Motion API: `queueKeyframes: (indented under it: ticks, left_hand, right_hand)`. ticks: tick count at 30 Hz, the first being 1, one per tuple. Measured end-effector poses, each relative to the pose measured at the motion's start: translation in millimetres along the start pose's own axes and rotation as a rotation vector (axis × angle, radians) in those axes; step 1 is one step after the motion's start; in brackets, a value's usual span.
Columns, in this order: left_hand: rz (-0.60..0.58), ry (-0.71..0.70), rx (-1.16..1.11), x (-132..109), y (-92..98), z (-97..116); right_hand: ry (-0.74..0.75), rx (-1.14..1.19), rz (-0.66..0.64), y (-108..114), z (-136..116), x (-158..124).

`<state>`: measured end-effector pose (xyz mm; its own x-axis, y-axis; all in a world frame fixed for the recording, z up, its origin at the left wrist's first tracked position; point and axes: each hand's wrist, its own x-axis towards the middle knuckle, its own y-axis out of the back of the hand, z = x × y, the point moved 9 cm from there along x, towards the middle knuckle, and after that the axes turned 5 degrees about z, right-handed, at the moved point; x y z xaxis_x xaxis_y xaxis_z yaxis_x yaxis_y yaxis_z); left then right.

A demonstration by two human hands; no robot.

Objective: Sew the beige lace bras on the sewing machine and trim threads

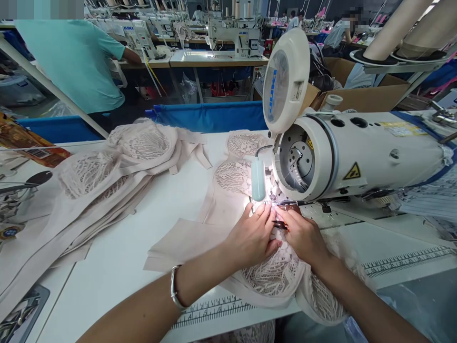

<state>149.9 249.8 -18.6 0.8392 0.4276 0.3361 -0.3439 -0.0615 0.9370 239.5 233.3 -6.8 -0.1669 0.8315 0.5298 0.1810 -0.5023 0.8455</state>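
Note:
A beige lace bra (273,274) lies under the needle area of a white sewing machine (371,152), its cups and bands spread over the table. My left hand (255,233) presses on the fabric left of the needle, fingers close together and thumb on the lace. Across from it, my right hand (302,233) pinches the cloth just in front of the needle. A small dark tool (280,224), perhaps thread snips, sticks out from under the right fingers. A lit lamp with a pale green housing (258,179) brightens the stitching spot. My fingertips hide the seam itself.
Several stacked beige bras (117,166) lie on the left of the white table (117,247). A printed ruler (214,309) runs along the front edge. Behind are a blue cloth bin (210,116), a cardboard box (367,97), thread cones (396,31) and a co-worker in a turquoise shirt (67,62).

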Motion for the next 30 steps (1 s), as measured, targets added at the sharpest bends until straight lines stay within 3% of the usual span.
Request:
queueKeyframes:
  ticks: [10, 15, 17, 22, 30]
  left_hand:
    - [0.037, -0.006, 0.096, 1.9, 3.4, -2.0]
    - [0.023, -0.245, 0.199, -1.5, 6.7, 28.7]
    - [-0.02, -0.24, 0.168, -2.9, 6.2, 32.4]
    - [-0.076, -0.165, 0.053, -3.0, 1.9, 22.5]
    - [-0.054, -0.138, -0.144, 2.0, 3.8, -2.4]
  right_hand:
    - [-0.029, 0.055, 0.018, 0.2, 2.7, 2.7]
    - [-0.17, 0.115, -0.065, -3.3, 19.8, -0.5]
    - [-0.176, 0.167, -0.067, 0.0, 20.7, -1.9]
    - [-0.106, 0.223, -0.104, 1.0, 13.0, -2.7]
    - [-0.077, 0.04, -0.151, -8.0, 10.4, 7.9]
